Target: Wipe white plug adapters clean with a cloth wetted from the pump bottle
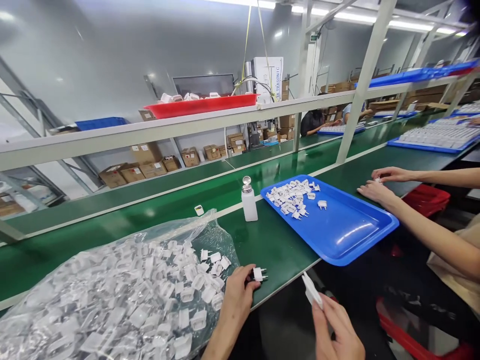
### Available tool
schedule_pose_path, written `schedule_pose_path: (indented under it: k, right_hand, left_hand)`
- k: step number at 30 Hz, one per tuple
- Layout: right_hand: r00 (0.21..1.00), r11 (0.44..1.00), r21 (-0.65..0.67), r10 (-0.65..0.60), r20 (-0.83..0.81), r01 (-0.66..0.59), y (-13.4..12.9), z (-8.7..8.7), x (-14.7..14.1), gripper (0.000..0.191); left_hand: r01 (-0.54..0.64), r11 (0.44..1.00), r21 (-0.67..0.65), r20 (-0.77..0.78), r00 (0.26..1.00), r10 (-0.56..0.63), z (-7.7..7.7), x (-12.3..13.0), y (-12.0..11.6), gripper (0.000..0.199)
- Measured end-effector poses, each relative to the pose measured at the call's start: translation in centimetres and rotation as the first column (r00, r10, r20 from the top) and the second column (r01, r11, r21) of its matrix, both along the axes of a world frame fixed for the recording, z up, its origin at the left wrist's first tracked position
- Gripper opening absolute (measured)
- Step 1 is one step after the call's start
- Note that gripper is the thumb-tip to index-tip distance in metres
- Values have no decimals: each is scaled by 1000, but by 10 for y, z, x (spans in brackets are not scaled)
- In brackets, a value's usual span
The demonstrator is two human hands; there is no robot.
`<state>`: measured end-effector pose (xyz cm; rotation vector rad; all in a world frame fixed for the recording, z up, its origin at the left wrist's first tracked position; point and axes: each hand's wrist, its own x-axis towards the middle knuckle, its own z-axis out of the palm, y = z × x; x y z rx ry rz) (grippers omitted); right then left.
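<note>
My left hand (pixel 240 287) is closed, pinching a small white two-pin plug adapter (pixel 258 274) just over the bench edge, its pins facing right. Between the thumb and fingers of my right hand (pixel 335 327) is a thin, flat white piece (pixel 312 289), perhaps a folded cloth; I cannot tell for sure. It is held in front of the bench. Beside my left forearm, a large clear plastic bag (pixel 225 239) spreads over the bench, full of white plug housings (pixel 150 285). A blue tray (pixel 348 225) to the right carries a heap of white plug adapters (pixel 290 196).
A white pump bottle (pixel 249 204) stands between bag and tray. One small white piece (pixel 199 210) lies on the green belt (pixel 150 212). At right, a co-worker's hands (pixel 382 185) handle a small item. Overhead, a shelf holds a red tray (pixel 206 106).
</note>
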<state>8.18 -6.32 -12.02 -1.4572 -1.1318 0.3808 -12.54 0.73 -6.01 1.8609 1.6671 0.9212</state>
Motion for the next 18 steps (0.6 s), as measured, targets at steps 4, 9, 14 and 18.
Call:
schedule_pose_path:
  k: [4,9,14,18]
  right_hand:
    - [848,914,252,155,507,-318,32,11,-29,43]
    - [689,814,269,206,695,-514,43,-1,-52,68]
    - [654,781,278,209,727,-559,50,1,-46,73]
    - [671,791,206,313,672,-576,58,14,-46,62]
  left_hand:
    - [16,999,49,-7,1000,-16,-2,2,-1,40]
    - [66,990,127,-32,998,-62,-11,1,-3,47]
    - [118,977,178,-42,993,-112,-21,0,-3,47]
    - [127,977,169,-26,992,-124,-16,2,-5,46]
